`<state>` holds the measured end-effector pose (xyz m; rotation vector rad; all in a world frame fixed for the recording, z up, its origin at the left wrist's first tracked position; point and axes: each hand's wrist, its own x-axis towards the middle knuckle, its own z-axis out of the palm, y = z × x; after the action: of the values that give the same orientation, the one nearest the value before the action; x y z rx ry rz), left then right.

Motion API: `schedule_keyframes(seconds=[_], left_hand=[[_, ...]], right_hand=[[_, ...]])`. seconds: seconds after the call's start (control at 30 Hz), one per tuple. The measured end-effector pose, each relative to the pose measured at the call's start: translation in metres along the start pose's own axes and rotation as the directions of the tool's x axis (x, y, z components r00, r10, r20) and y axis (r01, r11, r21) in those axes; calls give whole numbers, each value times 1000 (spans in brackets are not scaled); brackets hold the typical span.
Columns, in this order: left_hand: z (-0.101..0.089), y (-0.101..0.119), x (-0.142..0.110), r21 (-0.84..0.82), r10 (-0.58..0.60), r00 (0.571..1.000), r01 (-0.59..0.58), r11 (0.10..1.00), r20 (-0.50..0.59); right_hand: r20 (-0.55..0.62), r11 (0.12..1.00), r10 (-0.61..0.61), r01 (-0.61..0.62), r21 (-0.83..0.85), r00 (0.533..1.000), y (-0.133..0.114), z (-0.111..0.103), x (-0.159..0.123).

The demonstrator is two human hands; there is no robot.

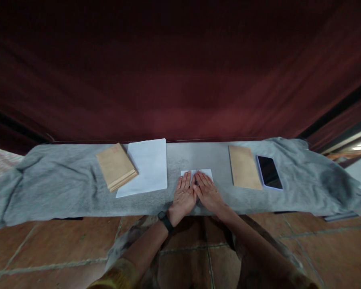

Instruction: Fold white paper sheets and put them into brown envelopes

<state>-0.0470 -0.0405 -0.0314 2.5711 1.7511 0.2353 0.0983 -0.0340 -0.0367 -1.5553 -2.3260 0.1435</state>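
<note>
Head view, lower centre: left hand (pixel 185 195) and right hand (pixel 209 195) lie flat, outstretched, on white paper (pixel 209 173); uneven pressure could skid it over grey cloth (pixel 198 154).

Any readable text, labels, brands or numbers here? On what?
None legible.
Stack of brown envelopes: faint reddish marking on top one, too blurred to read.
Smartphone: dark screen, no text visible.
Wristwatch: face too small to read.

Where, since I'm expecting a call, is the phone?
In the head view, the phone lies at right on the cloth, just right of the lone envelope.
</note>
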Motion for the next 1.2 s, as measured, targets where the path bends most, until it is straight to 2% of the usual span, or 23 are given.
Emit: schedule_keyframes(seconds=[0.13, 0.37, 0.5, 0.83, 1.2], left_hand=[[-1, -1, 1, 1, -21, 1000, 21, 1000, 13], [1, -6, 6, 1, -84, 996, 84, 996, 1], [0, -9, 7, 11, -118, 993, 119, 993, -1], [1, -16, 5, 20, -144, 989, 145, 989, -41], [-6, -14, 5, 31, -137, 990, 137, 990, -25]], right_hand=[[-9, 1000, -5, 5, -22, 1000, 3, 5, -2], [-111, 994, 23, -34, -103, 994, 17, 10, -2], [-132, 988, 46, -65, -143, 990, 23, 8, -2], [-96, 980, 112, -126, -157, 989, 43, 1, -13], [-32, 974, 149, -152, -166, 988, 50, -5, -15]])
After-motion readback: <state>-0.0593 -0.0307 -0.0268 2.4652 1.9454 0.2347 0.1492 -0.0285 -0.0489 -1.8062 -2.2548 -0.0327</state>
